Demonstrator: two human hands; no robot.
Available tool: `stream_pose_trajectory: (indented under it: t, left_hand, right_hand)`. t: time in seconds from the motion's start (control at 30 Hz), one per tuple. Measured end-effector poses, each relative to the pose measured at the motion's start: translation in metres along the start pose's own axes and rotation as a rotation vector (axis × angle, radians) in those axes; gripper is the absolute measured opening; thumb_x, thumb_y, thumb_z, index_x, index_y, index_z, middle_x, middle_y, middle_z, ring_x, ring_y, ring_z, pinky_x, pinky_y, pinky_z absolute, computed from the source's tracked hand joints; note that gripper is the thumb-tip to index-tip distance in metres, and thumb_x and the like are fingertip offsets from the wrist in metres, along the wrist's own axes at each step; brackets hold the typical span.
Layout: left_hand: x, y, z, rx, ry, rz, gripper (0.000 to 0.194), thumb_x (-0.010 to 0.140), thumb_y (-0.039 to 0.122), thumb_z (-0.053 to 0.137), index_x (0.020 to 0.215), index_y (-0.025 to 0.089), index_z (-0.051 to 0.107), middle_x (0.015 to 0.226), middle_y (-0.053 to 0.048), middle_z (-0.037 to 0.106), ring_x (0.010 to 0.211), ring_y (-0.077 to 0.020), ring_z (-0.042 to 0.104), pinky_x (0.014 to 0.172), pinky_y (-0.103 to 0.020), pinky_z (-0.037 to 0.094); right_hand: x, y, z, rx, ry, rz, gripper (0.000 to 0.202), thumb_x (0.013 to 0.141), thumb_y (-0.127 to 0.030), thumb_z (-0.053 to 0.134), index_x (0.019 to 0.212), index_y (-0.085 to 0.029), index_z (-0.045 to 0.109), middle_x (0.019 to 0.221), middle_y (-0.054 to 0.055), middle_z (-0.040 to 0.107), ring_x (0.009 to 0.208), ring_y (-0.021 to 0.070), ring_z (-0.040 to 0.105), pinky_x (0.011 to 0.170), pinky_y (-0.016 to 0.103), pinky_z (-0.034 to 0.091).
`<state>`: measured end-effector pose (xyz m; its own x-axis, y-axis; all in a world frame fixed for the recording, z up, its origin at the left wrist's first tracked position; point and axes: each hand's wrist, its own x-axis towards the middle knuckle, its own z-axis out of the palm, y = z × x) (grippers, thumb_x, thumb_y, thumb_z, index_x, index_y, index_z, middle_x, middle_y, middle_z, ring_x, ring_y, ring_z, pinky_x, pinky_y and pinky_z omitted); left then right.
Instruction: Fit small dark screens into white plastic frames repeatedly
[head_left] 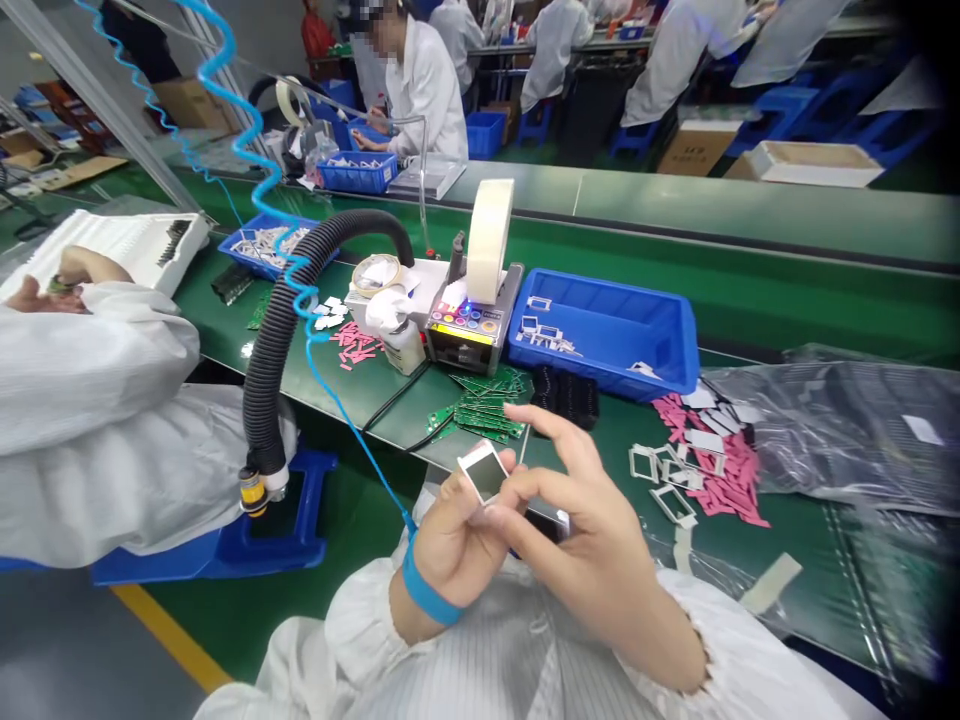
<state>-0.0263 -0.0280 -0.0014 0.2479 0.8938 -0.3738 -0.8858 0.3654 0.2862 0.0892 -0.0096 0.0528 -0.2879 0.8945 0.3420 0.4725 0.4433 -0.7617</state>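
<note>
A small display screen in a white frame (486, 473) is held up in front of my body. My left hand (459, 545), with a blue wrist strap (427, 590), grips it between thumb and fingers. My right hand (581, 520) pinches the screen's lower right edge with thumb and index finger, its other fingers raised. Partly hidden behind the right hand is a dark object with a shiny edge (551, 522), whose kind I cannot make out. Just beyond my hands, a pile of green circuit boards (484, 408) lies on the green table.
A tape dispenser (469, 335) stands beyond the boards, beside a blue bin (675, 345) with white frames. Pink strips (727, 480) and loose white frames (673, 503) lie at right near plastic bags (847, 420). A black hose (266, 370) arches at left, near a co-worker's sleeve (97, 340).
</note>
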Motion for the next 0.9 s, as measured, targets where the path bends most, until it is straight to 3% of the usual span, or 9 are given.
stream_pose_trajectory:
  t: [0.17, 0.33, 0.57, 0.67, 0.77, 0.83, 0.9]
  left_hand:
    - [-0.001, -0.007, 0.007, 0.073, -0.007, 0.099, 0.035, 0.059, 0.031, 0.080, 0.091, 0.021, 0.070, 0.093, 0.000, 0.072, 0.091, -0.0140, 0.063, 0.096, -0.028, 0.041]
    - [0.002, -0.011, 0.014, 0.068, -0.017, 0.121, 0.032, 0.059, 0.029, 0.081, 0.088, 0.021, 0.071, 0.092, 0.000, 0.073, 0.090, -0.0131, 0.064, 0.087, -0.024, 0.047]
    - [0.005, -0.015, 0.014, 0.101, -0.020, 0.114, 0.034, 0.062, 0.033, 0.079, 0.092, 0.020, 0.070, 0.096, -0.001, 0.072, 0.092, -0.0138, 0.063, 0.091, -0.027, 0.044]
    - [0.008, -0.017, 0.014, 0.108, -0.005, 0.124, 0.032, 0.064, 0.032, 0.077, 0.093, 0.019, 0.069, 0.095, -0.001, 0.072, 0.091, -0.0138, 0.063, 0.092, -0.027, 0.044]
    - [0.012, -0.017, 0.017, 0.094, 0.027, 0.111, 0.026, 0.067, 0.029, 0.075, 0.090, 0.019, 0.070, 0.093, -0.002, 0.073, 0.090, -0.0137, 0.064, 0.089, -0.025, 0.045]
    - [0.012, -0.016, 0.019, 0.100, 0.029, 0.082, 0.022, 0.067, 0.028, 0.075, 0.086, 0.018, 0.071, 0.091, -0.003, 0.073, 0.088, -0.0128, 0.065, 0.083, -0.021, 0.048]
    - [0.011, -0.014, 0.020, 0.161, -0.014, 0.029, 0.019, 0.065, 0.026, 0.076, 0.081, 0.017, 0.072, 0.084, -0.002, 0.074, 0.079, -0.0115, 0.065, 0.075, -0.019, 0.050]
  right_hand:
    - [0.003, 0.007, -0.008, -0.087, 0.131, -0.047, 0.015, 0.080, -0.025, 0.059, 0.065, -0.023, 0.060, 0.116, 0.008, 0.054, 0.108, 0.0297, 0.051, 0.088, 0.051, 0.042]
    - [0.004, 0.012, -0.010, -0.066, 0.160, 0.025, 0.016, 0.080, -0.026, 0.058, 0.065, -0.023, 0.060, 0.103, 0.007, 0.055, 0.097, 0.0259, 0.055, 0.082, 0.046, 0.045]
    - [0.004, 0.016, -0.011, -0.069, 0.185, 0.057, 0.017, 0.081, -0.027, 0.056, 0.065, -0.022, 0.059, 0.096, 0.005, 0.056, 0.091, 0.0237, 0.055, 0.078, 0.044, 0.043]
    - [0.004, 0.021, -0.008, -0.170, 0.255, 0.010, 0.015, 0.081, -0.026, 0.057, 0.066, -0.022, 0.058, 0.092, 0.006, 0.055, 0.088, 0.0234, 0.054, 0.077, 0.044, 0.041]
    - [0.005, 0.027, -0.008, -0.301, 0.328, -0.111, 0.009, 0.081, -0.027, 0.058, 0.086, -0.020, 0.059, 0.099, 0.010, 0.055, 0.094, 0.0259, 0.052, 0.082, 0.046, 0.040]
    - [0.006, 0.031, -0.014, -0.340, 0.272, -0.220, 0.024, 0.083, -0.031, 0.058, 0.102, -0.017, 0.057, 0.113, 0.015, 0.052, 0.104, 0.0283, 0.048, 0.086, 0.047, 0.039]
    - [0.005, 0.034, -0.024, -0.336, 0.109, -0.302, 0.030, 0.086, -0.037, 0.055, 0.109, -0.017, 0.057, 0.122, 0.016, 0.051, 0.110, 0.0279, 0.046, 0.090, 0.047, 0.037]
